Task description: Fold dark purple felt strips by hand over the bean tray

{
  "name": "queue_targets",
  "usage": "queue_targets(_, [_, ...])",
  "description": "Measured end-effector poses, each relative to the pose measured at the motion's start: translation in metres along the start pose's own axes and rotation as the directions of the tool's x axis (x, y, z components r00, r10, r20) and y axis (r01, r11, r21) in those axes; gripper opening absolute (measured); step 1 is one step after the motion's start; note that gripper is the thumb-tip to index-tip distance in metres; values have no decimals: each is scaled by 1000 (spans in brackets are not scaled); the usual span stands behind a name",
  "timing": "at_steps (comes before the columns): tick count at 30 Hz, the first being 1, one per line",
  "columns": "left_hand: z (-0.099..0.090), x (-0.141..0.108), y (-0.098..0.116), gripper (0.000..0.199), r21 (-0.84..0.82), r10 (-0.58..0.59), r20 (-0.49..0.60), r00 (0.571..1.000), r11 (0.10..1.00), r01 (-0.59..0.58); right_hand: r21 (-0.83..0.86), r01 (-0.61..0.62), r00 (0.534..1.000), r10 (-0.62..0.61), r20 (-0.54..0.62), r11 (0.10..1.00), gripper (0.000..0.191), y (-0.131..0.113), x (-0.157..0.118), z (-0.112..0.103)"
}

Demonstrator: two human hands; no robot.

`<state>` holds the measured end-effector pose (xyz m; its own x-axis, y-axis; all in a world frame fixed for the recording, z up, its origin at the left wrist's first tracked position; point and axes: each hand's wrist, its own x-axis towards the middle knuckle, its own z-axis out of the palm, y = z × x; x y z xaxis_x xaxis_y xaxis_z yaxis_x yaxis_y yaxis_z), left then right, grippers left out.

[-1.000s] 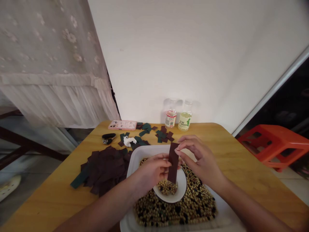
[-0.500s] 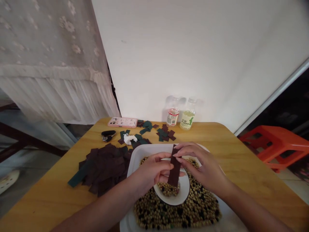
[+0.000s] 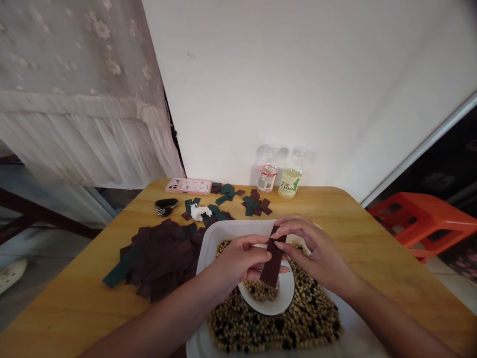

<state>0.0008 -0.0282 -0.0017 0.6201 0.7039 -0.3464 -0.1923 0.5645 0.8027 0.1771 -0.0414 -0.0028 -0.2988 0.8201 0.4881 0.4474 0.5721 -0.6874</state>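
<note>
Both hands hold a dark brown strip [image 3: 274,261] upright above a white bowl [image 3: 286,298], its top leaning right. My right hand [image 3: 316,251] pinches its upper end between thumb and fingers. My left hand [image 3: 238,261] grips its middle, with the thumb behind it and the fingertips on its left edge. The strip's lower end hangs just over the mixed beans [image 3: 259,291] in the bowl. The bowl sits on a bed of pale and black beans [image 3: 276,323] in a white tray [image 3: 227,233]. My hands hide the bowl's far rim.
Left of the tray on the wooden table [image 3: 74,308] lies a pile of dark brown squares [image 3: 160,258]. Green and brown pieces [image 3: 251,204], white tissue [image 3: 199,212], a pink phone [image 3: 188,186], and two plastic bottles [image 3: 279,174] lie beyond. An orange stool [image 3: 421,223] stands right.
The strip's top has tilted further right, and both hands have shifted slightly right with it. The view has also shifted a little.
</note>
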Motion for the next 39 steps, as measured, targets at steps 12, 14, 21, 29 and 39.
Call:
queue_targets(12, [1, 0, 1, 30, 6, 26, -12, 1000, 1000, -26, -166, 102, 995, -99, 28, 981, 22, -4, 0, -3])
queue_targets(14, [0, 1, 0, 30, 9, 31, -6, 1000, 999, -31, -158, 98, 995, -96, 19, 983, 20, -3, 0, -2])
queue_targets(21, [-4, 2, -2, 35, 32, 59, -10, 998, 998, -59, -167, 115, 993, -114, 19, 979, 18, -1, 0, -2])
queue_targets(29, [0, 2, 2, 35, 3, 58, -38, 998, 998, -58, -411, 344, 938, -297, 177, 844, 35, -9, -8, -2])
queue_targets(39, [-1, 0, 2, 34, 24, 54, -41, 998, 998, -53, -351, 224, 975, -212, 72, 909, 25, -14, -6, 3])
